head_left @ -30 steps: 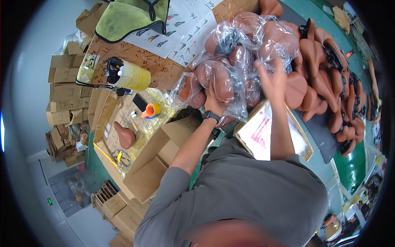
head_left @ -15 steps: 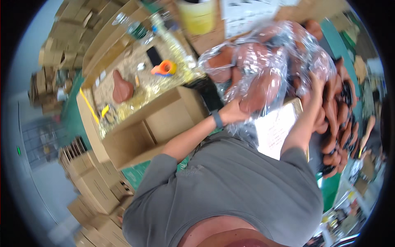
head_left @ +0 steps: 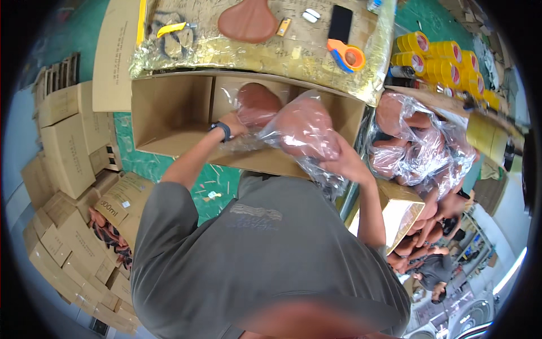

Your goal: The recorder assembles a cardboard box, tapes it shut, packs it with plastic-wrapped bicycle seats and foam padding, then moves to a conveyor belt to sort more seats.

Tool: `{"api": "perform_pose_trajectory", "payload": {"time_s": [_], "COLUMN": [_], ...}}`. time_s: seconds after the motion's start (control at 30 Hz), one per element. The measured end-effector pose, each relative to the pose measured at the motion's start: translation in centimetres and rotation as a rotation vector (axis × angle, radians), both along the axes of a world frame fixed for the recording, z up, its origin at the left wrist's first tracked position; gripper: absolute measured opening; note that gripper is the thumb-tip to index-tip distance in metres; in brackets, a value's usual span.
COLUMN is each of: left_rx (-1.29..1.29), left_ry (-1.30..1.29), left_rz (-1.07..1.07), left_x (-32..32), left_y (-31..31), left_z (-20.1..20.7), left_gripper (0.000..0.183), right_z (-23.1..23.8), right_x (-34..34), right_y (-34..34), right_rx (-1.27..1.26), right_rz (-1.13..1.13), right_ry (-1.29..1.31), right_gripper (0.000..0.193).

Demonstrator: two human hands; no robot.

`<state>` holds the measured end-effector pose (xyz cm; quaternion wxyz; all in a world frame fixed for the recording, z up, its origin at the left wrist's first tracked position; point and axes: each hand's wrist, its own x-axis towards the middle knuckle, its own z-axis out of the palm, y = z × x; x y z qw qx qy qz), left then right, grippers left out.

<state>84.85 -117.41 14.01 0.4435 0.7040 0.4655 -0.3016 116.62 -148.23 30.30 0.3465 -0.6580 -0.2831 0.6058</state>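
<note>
Two brown bicycle saddles in clear plastic bags are in my hands, over an open cardboard box [head_left: 169, 110]. My left hand [head_left: 232, 124] is closed on the narrow end of one bagged saddle [head_left: 258, 101], whose wide end lies within the box opening. My right hand [head_left: 345, 161] grips the other bagged saddle [head_left: 307, 121] by its lower right end. That saddle is tilted, wide end up, and its loose bag hangs past the box's near edge. The bags touch between my hands. Plastic and the saddles partly hide my fingertips.
Beyond the box, a worktable [head_left: 226, 56] holds an unbagged saddle [head_left: 245, 22], a black phone [head_left: 340, 24], a tape dispenser [head_left: 347, 56] and a yellow cutter [head_left: 172, 28]. Bagged saddles [head_left: 418, 141] and yellow tape rolls [head_left: 440, 62] are at right. Cartons [head_left: 68, 147] stand left; a person [head_left: 436, 277] is far right.
My hands have left the bagged pile and moved left to the box, each carrying a bagged saddle. My body and view have turned, so the pile now lies to my right.
</note>
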Motion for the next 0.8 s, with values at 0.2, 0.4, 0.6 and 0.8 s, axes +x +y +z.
{"api": "perform_pose_trajectory", "payload": {"time_s": [0.2, 0.4, 0.6, 0.8], "left_rx": [0.173, -0.055, -0.046, 0.242], "left_ry": [0.044, 0.394, 0.189, -0.065], "left_rz": [0.03, 0.332, 0.382, 0.528], "left_x": [-10.9, -17.1, -16.8, -28.5], "left_y": [8.6, 13.2, 16.2, 18.9], "left_z": [-14.8, -23.6, -31.0, -39.2], "left_gripper": [0.045, 0.09, 0.11, 0.112], "right_z": [-14.4, -19.9, -30.7, -36.1], "right_x": [1.0, -5.4, -13.6, -22.9], "right_y": [0.7, 10.5, 21.7, 37.3], "right_rx": [-0.817, -0.855, -0.579, -0.047], "right_rz": [0.381, 0.747, 0.854, 0.915], "right_ry": [-0.825, -0.805, -0.963, -0.655], "right_gripper": [0.079, 0.061, 0.027, 0.043]}}
